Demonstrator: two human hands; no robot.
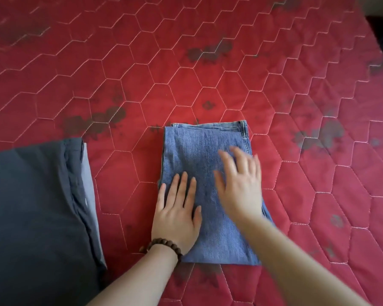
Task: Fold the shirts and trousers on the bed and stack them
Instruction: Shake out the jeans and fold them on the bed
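On the bed (208, 62), seen from the head camera, the folded blue jeans (199, 155) are lying as a neat rectangle near the middle of the near edge, waistband end pointing away. The left hand (177, 215) is resting flat on the near-left part of the denim, fingers (181, 184) straight and spread, gripping nothing; a brown bead bracelet (161, 245) is sitting on that wrist. The right hand (241, 186) is lying open over the right side of the jeans, blurred, so I cannot tell whether it is pressing the cloth or hovering just above it.

To the left, apart from the jeans, a dark folded garment (35, 206) is sitting with a pale grey layer showing along its right edge.

Judging from this, a sideways sweep could be dragging the top layer off square, since stiff denim tends to spring open once released. Lifting it onto the softer dark pile could be tipping the stack.

The denim looks coarse and twilled; the bed cover is red, quilted in hexagons, with dark blotches.
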